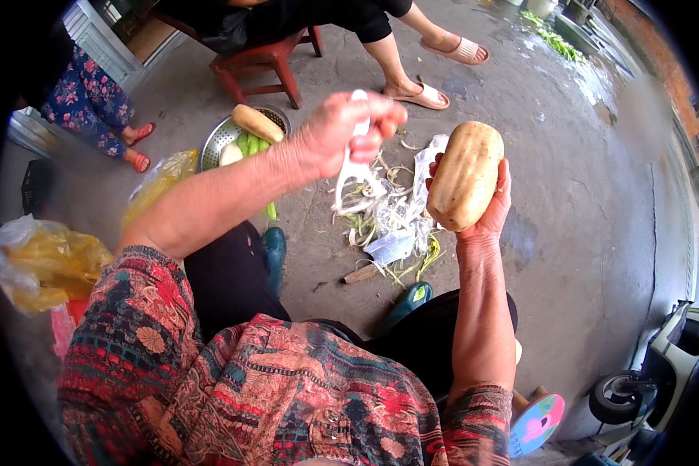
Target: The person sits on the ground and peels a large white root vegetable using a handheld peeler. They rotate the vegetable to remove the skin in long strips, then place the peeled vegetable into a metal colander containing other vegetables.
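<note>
My left hand (pixel 352 131) is raised in front of me, fingers wrapped around the handle of a white peeler (pixel 352 180). The peeler's head points down and is blurred. To its right, my right hand (pixel 495 204) cradles a thick, tan, ribbed oblong vegetable (pixel 467 175) from below, held tilted. A gap separates the peeler from the vegetable. Beneath them on the concrete lie peelings (pixel 358 224) and crumpled clear plastic (pixel 393 207). A broad metal blade (pixel 391 246), apparently a cleaver's, and a wooden handle (pixel 359 274) rest at the near side of this pile.
A metal colander (pixel 211 145) beyond my left forearm holds another tan vegetable (pixel 257 123) and green ones (pixel 251 144). Yellowish plastic bags (pixel 52 262) lie at left. One person sits on a red wooden stool (pixel 259 67); another stands at left. A scooter (pixel 646 378) is at lower right.
</note>
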Tool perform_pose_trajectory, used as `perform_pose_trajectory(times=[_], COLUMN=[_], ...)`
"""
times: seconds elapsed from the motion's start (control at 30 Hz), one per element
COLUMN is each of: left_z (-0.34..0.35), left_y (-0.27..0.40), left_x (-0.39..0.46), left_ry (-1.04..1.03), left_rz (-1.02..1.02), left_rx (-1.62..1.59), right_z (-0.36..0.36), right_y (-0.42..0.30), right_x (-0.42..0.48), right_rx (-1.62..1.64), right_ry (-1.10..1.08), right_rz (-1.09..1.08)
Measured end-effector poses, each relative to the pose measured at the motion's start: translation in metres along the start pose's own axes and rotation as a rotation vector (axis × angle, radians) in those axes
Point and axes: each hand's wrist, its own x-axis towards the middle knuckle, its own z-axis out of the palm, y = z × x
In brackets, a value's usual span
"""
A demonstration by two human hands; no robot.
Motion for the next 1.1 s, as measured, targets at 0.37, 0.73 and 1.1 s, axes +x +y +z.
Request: perform_pose_trajectory(times=[0.37, 0.73, 1.1], left_z=[0.013, 0.005, 0.012], left_y=[-0.023, -0.037, -0.049], left_x=[0.012, 0.006, 0.026], left_ry=[-0.296, -0.193, -0.163], left_rz=[-0.008, -0.008, -0.053], left_rx=[-0.559, -0.3, -0.293], right_z=[-0.009, -0.014, -0.022], right_y=[0.049, 0.096, 0.098], right_x=[0.002, 0.021, 0.023], right_rx=[0.086, -0.061, -0.187], right_ry=[0.114, 0.145, 0.129], right_rz=[0.181, 0.394, 0.371])
